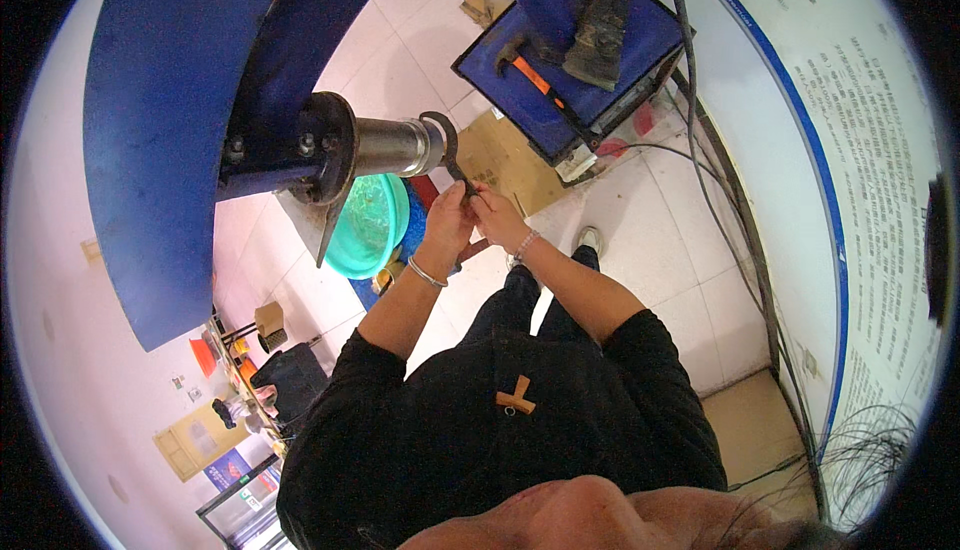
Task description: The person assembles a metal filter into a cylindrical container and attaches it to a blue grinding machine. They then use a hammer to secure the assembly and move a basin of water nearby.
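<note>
Beneath a metal cylinder (388,146), a green basin (402,212) is seen, its contents unclear. A curved black tool (453,142) is placed at the cylinder's end, its handle gripped by the closed fingers of the left hand (449,220) and right hand (498,216), forearms extended. Rightward, a hammer (532,72) is laid on a blue surface (490,55); a white panel (845,150) is covered with print.

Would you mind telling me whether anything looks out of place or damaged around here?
One mild oddity: the hammer lies loose across the blue base, its handle reaching the edge, so it looks left out rather than put away. Otherwise nothing stands out; I see no clear spill or damage.
</note>
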The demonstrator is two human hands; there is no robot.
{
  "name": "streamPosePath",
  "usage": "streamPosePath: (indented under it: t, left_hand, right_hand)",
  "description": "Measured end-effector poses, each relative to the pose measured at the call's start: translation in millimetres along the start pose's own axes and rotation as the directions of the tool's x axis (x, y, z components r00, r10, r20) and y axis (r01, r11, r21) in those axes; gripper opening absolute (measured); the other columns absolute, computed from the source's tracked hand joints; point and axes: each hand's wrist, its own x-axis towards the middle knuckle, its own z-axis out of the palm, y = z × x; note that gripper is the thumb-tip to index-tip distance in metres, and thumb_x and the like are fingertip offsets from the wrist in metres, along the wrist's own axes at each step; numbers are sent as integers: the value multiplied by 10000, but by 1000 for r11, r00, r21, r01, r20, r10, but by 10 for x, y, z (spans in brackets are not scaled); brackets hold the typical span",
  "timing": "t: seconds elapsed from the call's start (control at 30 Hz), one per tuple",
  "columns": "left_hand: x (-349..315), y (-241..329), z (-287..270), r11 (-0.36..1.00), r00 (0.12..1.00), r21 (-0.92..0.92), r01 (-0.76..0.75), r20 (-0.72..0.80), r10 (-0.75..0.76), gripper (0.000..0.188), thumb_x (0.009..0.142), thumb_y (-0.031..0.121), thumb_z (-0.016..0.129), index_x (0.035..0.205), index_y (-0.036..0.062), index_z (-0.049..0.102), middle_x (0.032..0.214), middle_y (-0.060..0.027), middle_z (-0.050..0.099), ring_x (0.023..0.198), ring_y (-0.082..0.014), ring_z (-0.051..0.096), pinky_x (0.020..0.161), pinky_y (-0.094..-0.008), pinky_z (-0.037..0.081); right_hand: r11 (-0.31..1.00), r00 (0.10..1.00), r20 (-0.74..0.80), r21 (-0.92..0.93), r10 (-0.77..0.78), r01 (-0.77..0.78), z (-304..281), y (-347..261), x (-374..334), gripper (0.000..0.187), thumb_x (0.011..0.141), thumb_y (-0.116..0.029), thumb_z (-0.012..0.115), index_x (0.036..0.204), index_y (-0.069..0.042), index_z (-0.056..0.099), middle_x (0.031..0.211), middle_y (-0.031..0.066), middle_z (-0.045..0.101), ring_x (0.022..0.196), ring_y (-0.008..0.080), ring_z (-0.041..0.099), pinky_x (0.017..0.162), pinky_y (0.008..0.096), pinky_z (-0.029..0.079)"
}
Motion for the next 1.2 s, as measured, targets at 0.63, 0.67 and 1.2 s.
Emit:
streamPosePath:
  t: [0.63, 0.67, 1.2]
  left_hand:
    - [-173, 30, -123, 998, 990, 63, 15, -139, -6, 296, 942, 301, 441, 882, 26, 532, 845, -116, 606, 777, -220, 592, 709, -349, 506]
    - [-174, 49, -196, 995, 986, 94, 25, -164, -9, 301, 942, 314, 440, 865, 37, 530, 819, -110, 611, 734, -204, 595, 665, -336, 516]
    - [-70, 347, -374, 799, 946, 537, 272, -300, -121, 213, 857, 204, 576, 759, 80, 433, 553, -56, 457, 402, -165, 432, 362, -314, 350]
  right_hand:
    - [965, 952, 161, -64, 261, -254, 323, -176, -162, 213, 920, -146, 407, 993, 30, 503, 939, 154, 557, 665, 248, 567, 578, 324, 483]
    - [949, 938, 154, 0, 311, -315, 350, -343, -150, 219, 926, -169, 399, 971, 26, 487, 848, 145, 570, 560, 244, 550, 491, 327, 476]
    - [259, 911, -229, -955, -343, -143, -1620, -468, 632, 324, 776, -222, 582, 1037, -42, 515, 1026, 114, 529, 943, 304, 512, 762, 432, 448]
